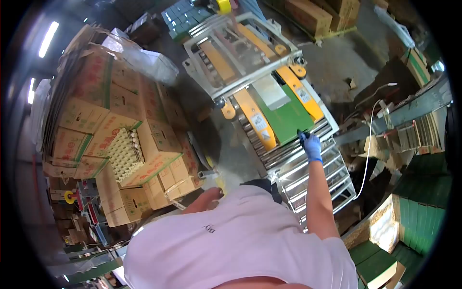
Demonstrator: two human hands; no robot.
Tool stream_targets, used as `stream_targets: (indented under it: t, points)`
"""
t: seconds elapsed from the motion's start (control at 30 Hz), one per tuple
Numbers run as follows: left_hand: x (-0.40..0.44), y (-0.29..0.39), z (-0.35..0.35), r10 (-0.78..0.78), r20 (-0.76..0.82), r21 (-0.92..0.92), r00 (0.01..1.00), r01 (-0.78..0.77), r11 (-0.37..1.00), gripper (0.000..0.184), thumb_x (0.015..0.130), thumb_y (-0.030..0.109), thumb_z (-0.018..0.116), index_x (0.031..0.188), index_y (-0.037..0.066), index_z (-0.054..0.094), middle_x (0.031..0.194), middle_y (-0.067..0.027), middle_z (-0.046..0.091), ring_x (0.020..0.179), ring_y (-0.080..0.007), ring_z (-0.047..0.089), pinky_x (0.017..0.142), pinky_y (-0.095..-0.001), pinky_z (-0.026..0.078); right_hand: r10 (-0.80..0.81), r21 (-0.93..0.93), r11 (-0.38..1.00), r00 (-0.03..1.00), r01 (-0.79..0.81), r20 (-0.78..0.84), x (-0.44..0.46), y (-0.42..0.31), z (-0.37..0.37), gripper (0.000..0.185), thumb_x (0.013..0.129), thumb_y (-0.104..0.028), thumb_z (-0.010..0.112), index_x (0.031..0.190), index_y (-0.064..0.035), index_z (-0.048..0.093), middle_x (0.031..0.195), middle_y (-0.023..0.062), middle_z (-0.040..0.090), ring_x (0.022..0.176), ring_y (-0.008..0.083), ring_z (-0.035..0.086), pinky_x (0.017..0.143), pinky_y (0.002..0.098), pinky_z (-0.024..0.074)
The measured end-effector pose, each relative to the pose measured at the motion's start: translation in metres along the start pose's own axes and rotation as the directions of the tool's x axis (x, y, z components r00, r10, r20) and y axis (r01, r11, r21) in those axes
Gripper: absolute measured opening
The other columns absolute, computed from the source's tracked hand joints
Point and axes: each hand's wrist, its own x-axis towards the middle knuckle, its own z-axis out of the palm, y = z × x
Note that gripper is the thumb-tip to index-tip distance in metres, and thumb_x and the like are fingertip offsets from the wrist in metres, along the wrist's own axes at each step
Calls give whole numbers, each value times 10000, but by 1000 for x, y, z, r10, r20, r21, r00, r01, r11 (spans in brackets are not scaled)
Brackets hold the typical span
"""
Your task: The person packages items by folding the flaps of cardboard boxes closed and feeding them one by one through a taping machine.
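Note:
My right hand [312,146], in a blue glove with dark fingertips, reaches forward with its fingers stretched out. The fingertips are at the near edge of a green-topped carton [288,118], seemingly touching it. This carton lies on the rollers of a carton sealing machine [240,62], between two yellow-orange side belts [255,118]. A pale metal plate of the machine overlaps the carton's far part. On the left, my left hand [215,193] is low beside my body; its fingers are too small and unclear to make out.
Stacked brown cartons [125,106] stand at left, with egg trays [126,154] among them. A roller conveyor [317,176] leads up to the machine. A white cable [368,159] hangs at right. Green cartons [421,216] are piled at lower right, and other cartons [313,17] sit on a pallet behind.

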Motion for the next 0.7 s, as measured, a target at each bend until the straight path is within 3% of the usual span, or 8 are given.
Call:
stream_targets:
  t: [0.17, 0.27, 0.37, 0.4, 0.47, 0.53, 0.63, 0.7]
  points:
    - [61, 122, -88, 268, -62, 246, 962, -245, 938, 373, 935, 358, 558, 1051, 36, 707, 1070, -230, 698, 1015, -435, 654, 887, -510, 510, -74, 66, 995, 996, 71, 43, -100, 41, -33, 419, 949, -359, 639, 1227, -49, 688, 978, 186, 738, 885, 361, 705, 825, 452, 559]
    - [26, 260, -111, 449, -58, 33, 892, -447, 894, 382, 956, 350, 520, 998, 17, 703, 1048, -243, 686, 984, -440, 652, 849, -511, 501, 197, 816, 556, 979, -155, 52, -230, 59, -101, 303, 948, -86, 554, 1203, -32, 709, 936, 85, 755, 660, 116, 683, 620, 262, 552]
    - [36, 373, -35, 680, 69, -252, 730, -647, 720, 411, 1009, 350, 558, 954, -39, 678, 745, -143, 666, 739, -216, 628, 707, -380, 478, 663, 814, 480, 743, -327, -93, -379, 62, -231, 246, 959, -194, 664, 1116, -15, 729, 755, 34, 690, 578, 62, 564, 522, 247, 438]
    - [-6, 435, -22, 634, 168, -298, 755, -574, 763, 322, 1009, 300, 585, 1001, 1, 704, 734, -54, 653, 737, -118, 598, 678, -327, 469, 819, 876, 433, 499, -213, -284, -437, 104, -214, 269, 916, -197, 741, 1083, 12, 724, 904, 89, 754, 776, 121, 686, 695, 283, 531]
    - [-38, 515, 34, 843, 285, -361, 455, -764, 535, 371, 964, 219, 672, 1280, 34, 612, 922, -56, 690, 810, -125, 621, 758, -301, 504, 738, 726, 675, 95, -132, -669, -532, 114, -285, 223, 927, -144, 726, 1111, -17, 737, 779, -17, 648, 680, 50, 563, 587, 230, 447]
    - [-101, 591, 97, 956, 239, -584, 170, -761, 281, 795, 888, 135, 752, 1550, 75, 316, 1372, -204, 563, 1291, -305, 539, 1078, -392, 434, 408, 450, 827, -193, -336, -893, -632, 142, -329, 451, 892, -104, 755, 1310, 10, 631, 1033, 65, 689, 934, 135, 631, 861, 280, 516]
    - [-218, 686, 133, 968, -7, -288, -252, -926, -244, 1071, 786, 339, 862, 1591, 60, 212, 1583, -242, 313, 1454, -394, 342, 1188, -488, 289, 278, 301, 589, -162, -750, -947, -734, 175, -382, 778, 836, -228, 812, 1477, 15, 443, 1466, 173, 507, 1363, 291, 472, 1130, 410, 387]
    - [-272, 740, 147, 904, -78, -312, -421, -851, -423, 1141, 734, 723, 737, 1553, 48, 319, 1601, -269, 283, 1482, -431, 282, 1201, -523, 238, 481, 534, 749, -233, -391, -845, -747, 217, -400, 802, 861, -254, 788, 1516, -8, 396, 1485, 175, 492, 1388, 299, 447, 1140, 405, 378]
